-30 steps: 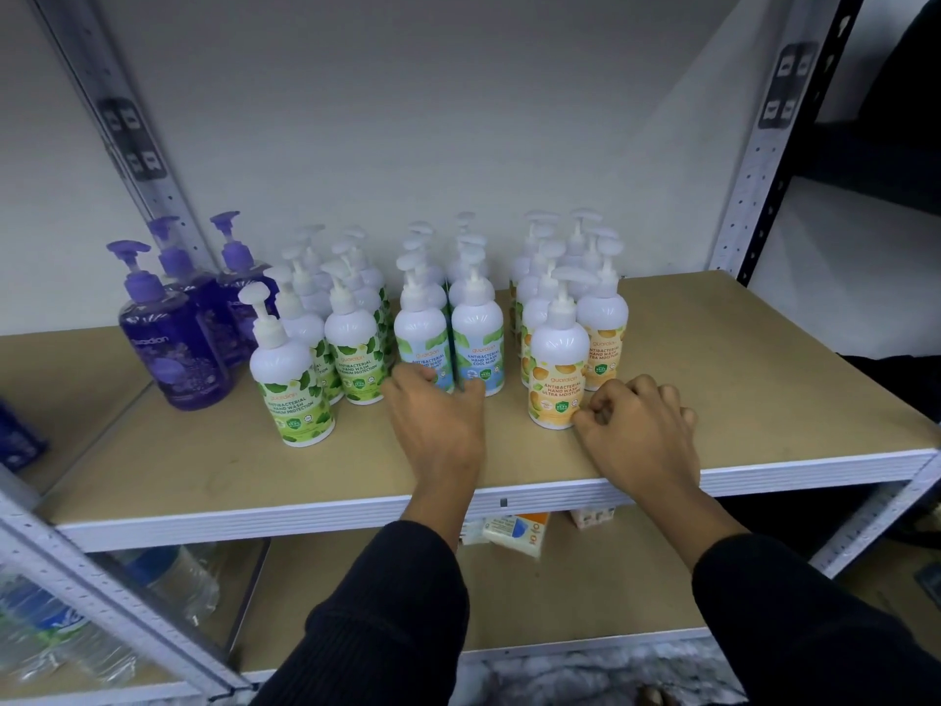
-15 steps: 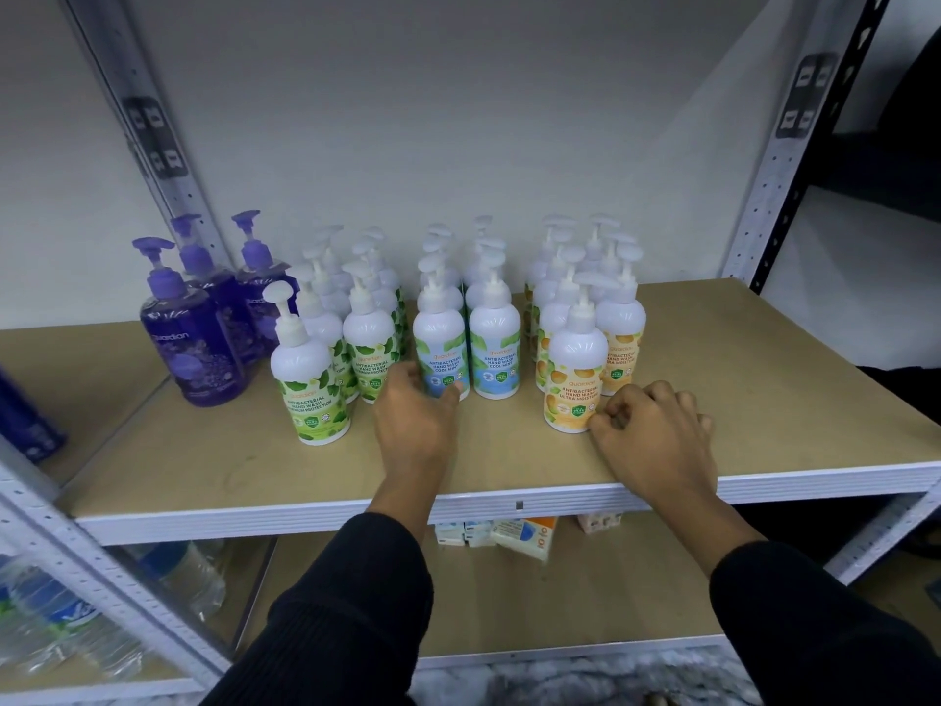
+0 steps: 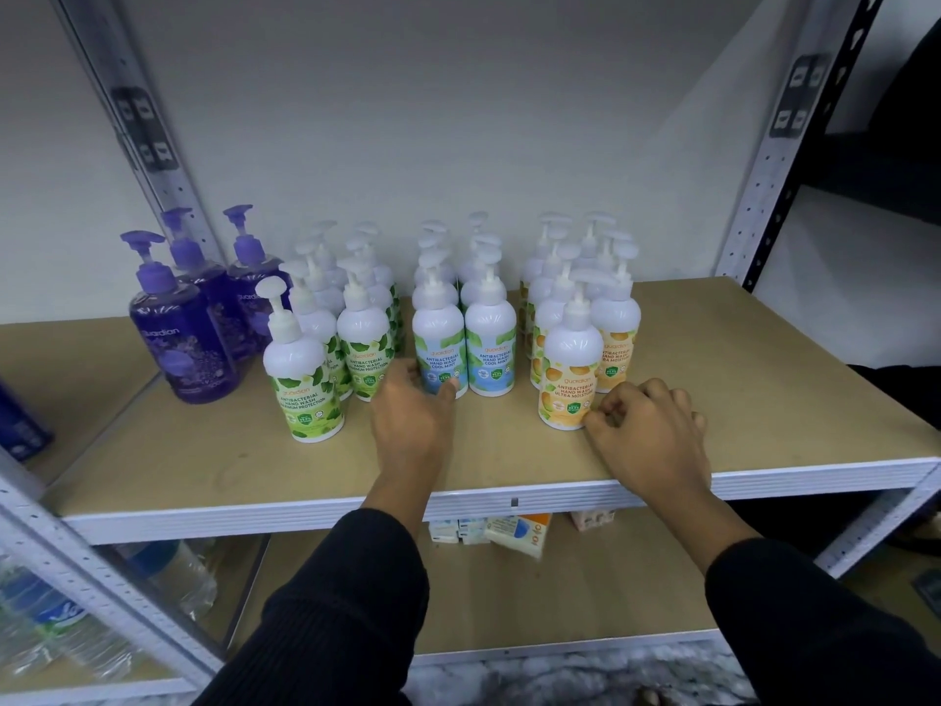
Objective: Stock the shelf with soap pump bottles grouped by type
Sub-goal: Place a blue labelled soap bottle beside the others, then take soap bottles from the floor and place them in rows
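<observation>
Soap pump bottles stand in groups on the tan shelf board (image 3: 738, 379). Three purple bottles (image 3: 178, 333) are at the left. Beside them stand white green-leaf bottles (image 3: 303, 379), then blue "cool mint" bottles (image 3: 490, 343), then orange-label bottles (image 3: 573, 369). My left hand (image 3: 412, 425) lies on the board with its fingertips against the base of the front-left blue bottle (image 3: 438, 338). Curled loosely, my right hand (image 3: 646, 430) rests on the board, its fingers touching the lower right side of the front orange bottle. Neither hand clasps a bottle.
Grey slotted uprights (image 3: 774, 160) frame the shelf, with a white wall behind. The board's right half is bare. On the lower shelf lie small boxes (image 3: 514, 532). Plastic water bottles (image 3: 46, 624) sit at the lower left. A dark blue bottle (image 3: 20, 425) shows at the left edge.
My left hand slid left, from in front of both blue bottles to the front-left one. My right hand stayed by the front orange bottle. The camera came slightly closer.
</observation>
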Demonstrator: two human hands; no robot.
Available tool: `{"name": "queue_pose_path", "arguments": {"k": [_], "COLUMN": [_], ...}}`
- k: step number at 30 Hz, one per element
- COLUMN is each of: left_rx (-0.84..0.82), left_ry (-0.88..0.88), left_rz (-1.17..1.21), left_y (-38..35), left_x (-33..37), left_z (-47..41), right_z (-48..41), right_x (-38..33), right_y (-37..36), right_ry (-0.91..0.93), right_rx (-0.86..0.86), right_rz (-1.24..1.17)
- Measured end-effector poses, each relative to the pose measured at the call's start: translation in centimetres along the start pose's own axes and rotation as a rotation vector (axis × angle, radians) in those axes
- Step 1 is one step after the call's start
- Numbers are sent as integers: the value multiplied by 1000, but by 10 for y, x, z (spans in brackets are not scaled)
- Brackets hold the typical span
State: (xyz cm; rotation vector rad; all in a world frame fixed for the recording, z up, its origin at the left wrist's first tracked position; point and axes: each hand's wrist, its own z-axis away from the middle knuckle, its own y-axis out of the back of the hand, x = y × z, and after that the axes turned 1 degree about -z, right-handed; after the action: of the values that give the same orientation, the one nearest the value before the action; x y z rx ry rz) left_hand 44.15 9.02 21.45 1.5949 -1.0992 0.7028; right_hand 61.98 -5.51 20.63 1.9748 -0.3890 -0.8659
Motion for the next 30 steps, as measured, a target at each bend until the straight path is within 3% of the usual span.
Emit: {"name": "queue_pose_path", "arguments": {"k": [4,12,20,30], "left_rx": [-26,-108,-686,-1415], "left_ry": [21,-74,-289,-582], "left_rz": [-41,68,286,99], "left_y": [3,35,-3,-130], "left_x": [1,60,123,146], "left_z": [2,55,142,257], "right_z": [-2,14,77,208], "right_x": [1,5,68,249], "right_y": [4,61,158,202], "right_ry": [-17,-42,-40,-457], "right_rx": [-46,-126,-164,-167], "right_rz": [-36,-414,-458,-411]}}
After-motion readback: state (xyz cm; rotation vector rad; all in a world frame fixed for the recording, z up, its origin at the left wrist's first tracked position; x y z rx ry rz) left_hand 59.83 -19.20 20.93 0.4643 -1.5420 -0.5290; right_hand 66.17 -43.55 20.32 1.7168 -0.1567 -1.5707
